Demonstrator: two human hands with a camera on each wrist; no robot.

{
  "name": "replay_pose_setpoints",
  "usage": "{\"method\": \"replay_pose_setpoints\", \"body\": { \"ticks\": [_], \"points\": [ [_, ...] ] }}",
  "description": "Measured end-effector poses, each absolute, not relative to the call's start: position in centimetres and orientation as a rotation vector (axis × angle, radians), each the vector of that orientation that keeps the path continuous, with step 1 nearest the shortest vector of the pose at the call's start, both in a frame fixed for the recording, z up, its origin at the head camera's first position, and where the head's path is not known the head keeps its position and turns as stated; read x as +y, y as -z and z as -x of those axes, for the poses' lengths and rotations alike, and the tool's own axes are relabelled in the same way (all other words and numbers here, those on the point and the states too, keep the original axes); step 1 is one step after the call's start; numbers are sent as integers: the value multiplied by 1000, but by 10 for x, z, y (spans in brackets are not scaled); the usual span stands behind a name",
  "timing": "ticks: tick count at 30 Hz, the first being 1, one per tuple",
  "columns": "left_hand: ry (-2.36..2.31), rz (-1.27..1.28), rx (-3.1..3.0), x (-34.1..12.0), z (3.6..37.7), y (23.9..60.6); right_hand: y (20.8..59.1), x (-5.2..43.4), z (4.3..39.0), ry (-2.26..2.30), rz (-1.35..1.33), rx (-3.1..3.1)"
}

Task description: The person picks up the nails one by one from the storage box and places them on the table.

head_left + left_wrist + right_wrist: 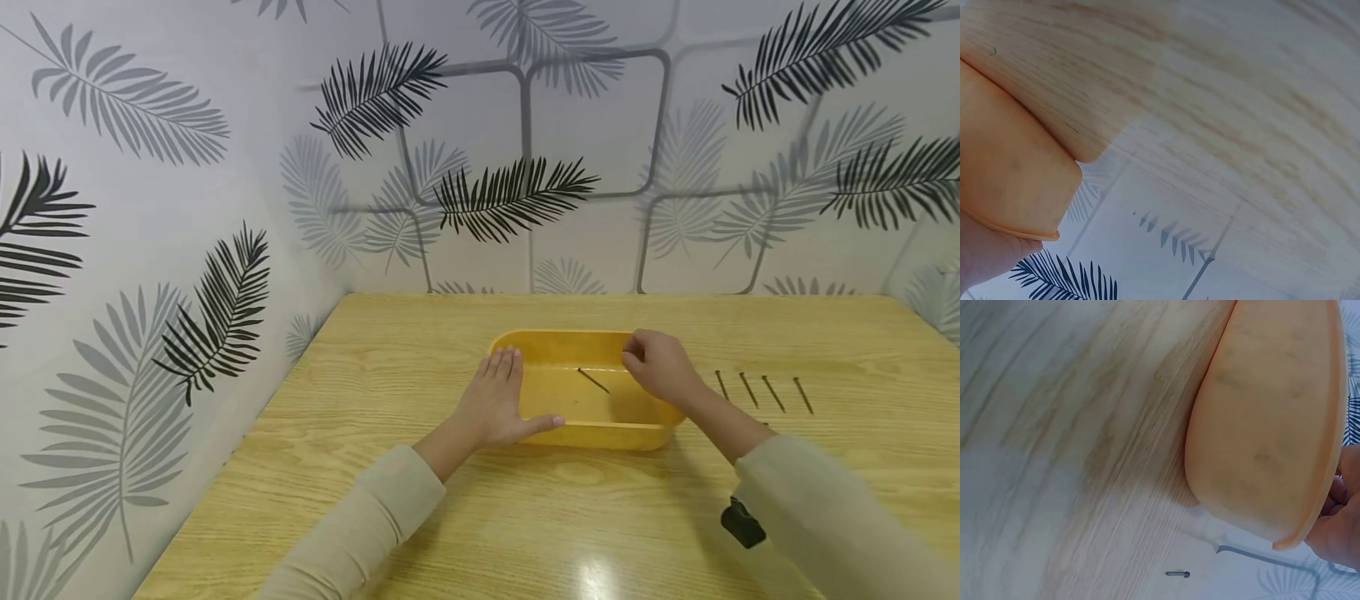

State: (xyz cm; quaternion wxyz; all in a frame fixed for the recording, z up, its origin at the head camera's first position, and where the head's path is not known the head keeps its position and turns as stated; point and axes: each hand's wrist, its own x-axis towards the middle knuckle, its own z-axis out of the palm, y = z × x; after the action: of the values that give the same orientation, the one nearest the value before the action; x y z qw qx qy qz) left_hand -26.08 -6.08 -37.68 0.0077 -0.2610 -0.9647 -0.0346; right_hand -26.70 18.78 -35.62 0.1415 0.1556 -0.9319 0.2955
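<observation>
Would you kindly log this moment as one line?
left hand: flat against yellow tray | right hand: over tray rim | nail inside | four nails on table

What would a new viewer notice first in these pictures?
A yellow tray sits mid-table, one nail inside it. The left hand lies flat against its left side; the right hand curls over its right rim. Four more nails lie in a row to the right.

A wooden table (450, 517) backed by leaf-patterned wallpaper (150, 167), with 4 nails (761, 390) lying in a row
</observation>
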Motion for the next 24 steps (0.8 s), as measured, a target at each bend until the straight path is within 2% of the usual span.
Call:
{"method": "replay_pose_setpoints", "body": {
  "ticks": [24],
  "points": [
    [126, 838, -2999, -61, 260, 376, 362, 169, 293, -707, -477, -2917]
  ]
}}
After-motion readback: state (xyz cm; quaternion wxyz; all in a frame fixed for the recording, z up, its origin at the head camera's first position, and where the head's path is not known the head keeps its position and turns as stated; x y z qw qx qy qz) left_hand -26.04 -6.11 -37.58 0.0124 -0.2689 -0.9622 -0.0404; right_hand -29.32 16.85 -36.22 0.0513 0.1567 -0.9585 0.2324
